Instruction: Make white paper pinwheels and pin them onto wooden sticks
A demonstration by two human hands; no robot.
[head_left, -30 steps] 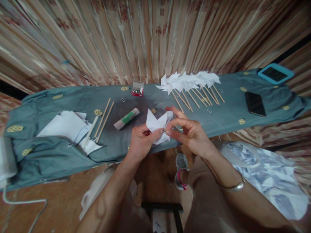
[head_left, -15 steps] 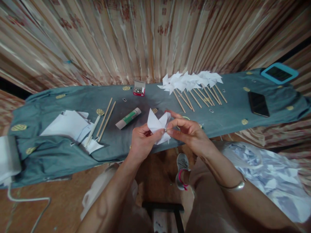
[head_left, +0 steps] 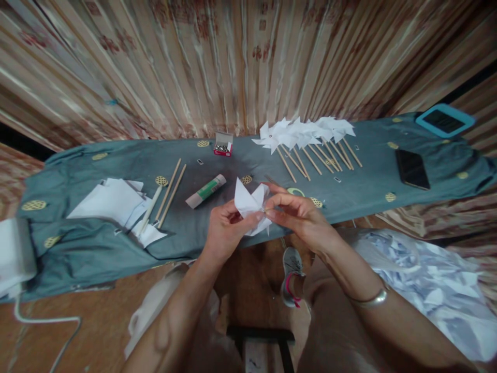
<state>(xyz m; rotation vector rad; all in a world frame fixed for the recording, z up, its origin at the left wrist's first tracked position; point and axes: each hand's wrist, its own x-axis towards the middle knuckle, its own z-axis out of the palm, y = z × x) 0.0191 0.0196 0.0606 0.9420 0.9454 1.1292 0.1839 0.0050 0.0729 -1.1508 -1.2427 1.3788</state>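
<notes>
A white paper pinwheel (head_left: 248, 199), its blades folded in, is held over the front edge of the cloth-covered table. My left hand (head_left: 225, 230) is closed around its left side, thumb on the front near the centre. At that centre, the thumb and index finger of my right hand (head_left: 297, 212) pinch a tiny shiny thing that looks like a thumbtack (head_left: 264, 211). Fingers hide most of it. Beyond my hands, an open red-and-white box of thumbtacks (head_left: 223, 145) stands at the back. Finished pinwheels on sticks (head_left: 306, 133) lie overlapping in a row to its right.
A green-labelled glue stick (head_left: 206, 191) and two wooden sticks (head_left: 171, 194) lie left of my hands. Farther left are white paper sheets (head_left: 108, 203) with a white pen-like stick (head_left: 150, 208) on them. A phone (head_left: 412, 169) and a blue-framed tablet (head_left: 444, 120) are at right.
Both hands keep their pinch on the pinwheel at nearly the same spot. The whole view has shifted slightly; nothing on the table has been moved.
</notes>
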